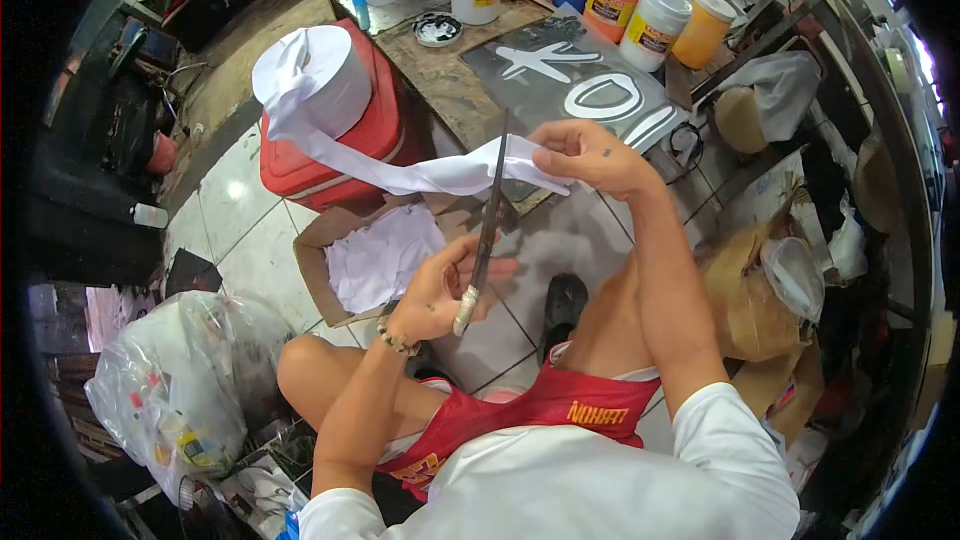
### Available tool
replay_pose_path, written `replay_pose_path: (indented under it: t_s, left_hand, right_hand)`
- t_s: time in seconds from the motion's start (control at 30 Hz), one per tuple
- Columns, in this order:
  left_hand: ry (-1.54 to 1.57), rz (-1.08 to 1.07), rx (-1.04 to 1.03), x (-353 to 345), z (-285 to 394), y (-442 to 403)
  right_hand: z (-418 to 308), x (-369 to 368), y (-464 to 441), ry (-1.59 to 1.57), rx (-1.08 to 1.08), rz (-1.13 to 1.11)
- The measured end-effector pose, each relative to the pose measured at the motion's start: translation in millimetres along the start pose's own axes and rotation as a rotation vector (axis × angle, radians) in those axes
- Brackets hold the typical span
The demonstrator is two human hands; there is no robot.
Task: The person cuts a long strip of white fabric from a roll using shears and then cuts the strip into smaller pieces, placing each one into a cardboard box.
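Observation:
My left hand (447, 285) grips long dark scissors (490, 215) by a handle wrapped in cream material. They are seen nearly edge-on, points upward, and cross in front of a white fabric strip (430, 176). Whether the blades are apart or together, I cannot tell. My right hand (590, 155) pinches the strip's free end between thumb and fingers, just right of the blades. From there the strip runs left, slack and twisted, to a large white roll (335, 80) on a red cooler (385, 105). Below the strip, a cardboard box (312, 275) holds a pile of white fabric pieces (385, 255).
Paint tubs (655, 25) line the back of a worn table (425, 65), behind a grey sheet with white lettering (580, 70). A clear plastic bag (180, 370) sits at left on the tiled floor (235, 210). Brown cardboard (750, 285) stands at right.

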State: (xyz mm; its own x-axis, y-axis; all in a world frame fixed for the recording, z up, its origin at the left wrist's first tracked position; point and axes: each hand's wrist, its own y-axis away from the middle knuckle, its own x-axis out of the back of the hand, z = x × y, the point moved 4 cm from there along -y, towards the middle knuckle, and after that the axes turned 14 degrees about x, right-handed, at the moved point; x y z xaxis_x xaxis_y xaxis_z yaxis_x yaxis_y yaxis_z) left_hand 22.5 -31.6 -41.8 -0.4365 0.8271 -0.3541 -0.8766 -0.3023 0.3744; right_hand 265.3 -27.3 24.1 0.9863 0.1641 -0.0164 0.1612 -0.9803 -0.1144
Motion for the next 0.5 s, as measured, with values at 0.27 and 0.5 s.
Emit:
replay_pose_path:
  t_s: [0.27, 0.5]
  left_hand:
    - [0.052, -0.062, -0.104, -5, 2, 0]
    - [0.148, -0.127, 0.065, -11, 9, 8]
  right_hand:
    - [6, -21, -10, 0.256, 0.134, -0.030]
    - [-13, -45, -14, -0.182, 0.150, -0.039]
